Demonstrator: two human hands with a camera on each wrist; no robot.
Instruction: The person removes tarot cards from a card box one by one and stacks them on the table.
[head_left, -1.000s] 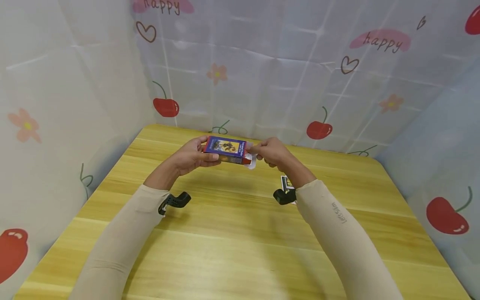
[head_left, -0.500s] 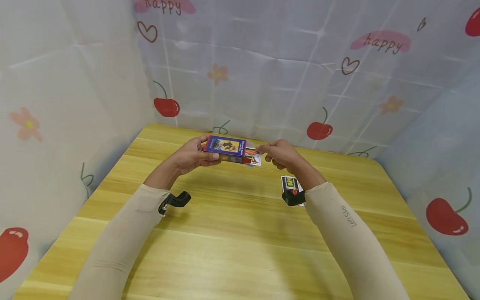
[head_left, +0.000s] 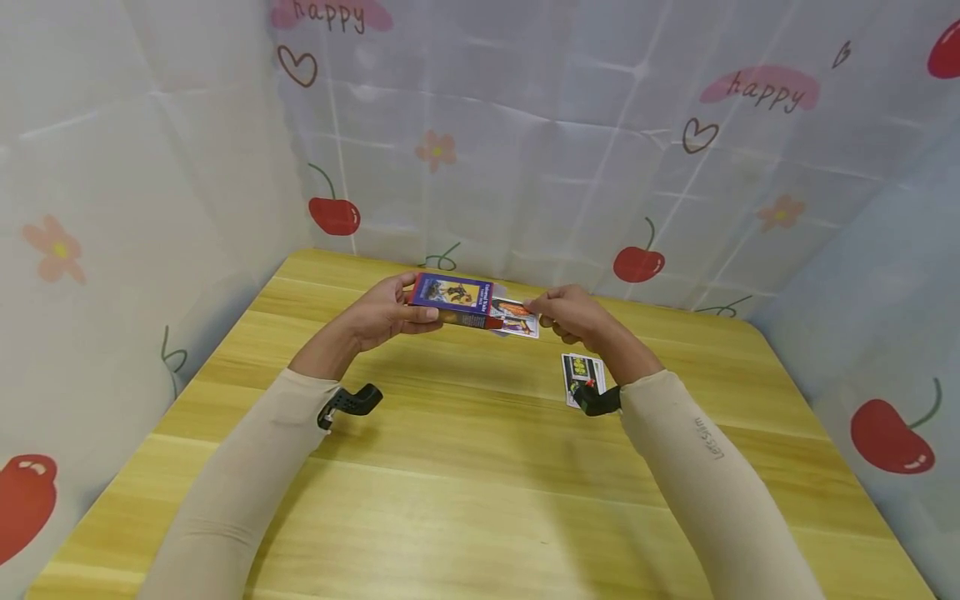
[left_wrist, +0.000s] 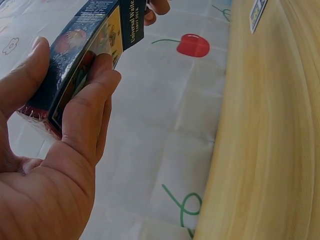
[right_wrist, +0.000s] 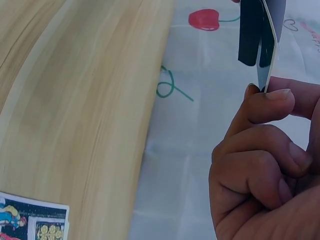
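My left hand (head_left: 382, 315) grips a blue and red tarot card box (head_left: 450, 293) lying flat above the far part of the table. In the left wrist view the box's side reads "Universal Waite Tarot Deck", and my left thumb and fingers (left_wrist: 82, 107) wrap its two sides. A picture card (head_left: 517, 318) sticks partway out of the box's right end, over its pale flap. My right hand (head_left: 576, 315) pinches that card's outer edge; the right wrist view shows the thin card (right_wrist: 270, 62) edge-on at the fingertips, the other fingers curled below.
A small loose stack of tarot cards (head_left: 579, 367) lies on the wooden table (head_left: 435, 467) below my right wrist, partly behind the black wrist camera mount (head_left: 598, 402). A cherry-printed curtain (head_left: 525, 183) rises close behind the table's far edge.
My right hand has moved to the right, drawing the card farther out of the box. More of the card's picture shows. The left hand and box have stayed in place.
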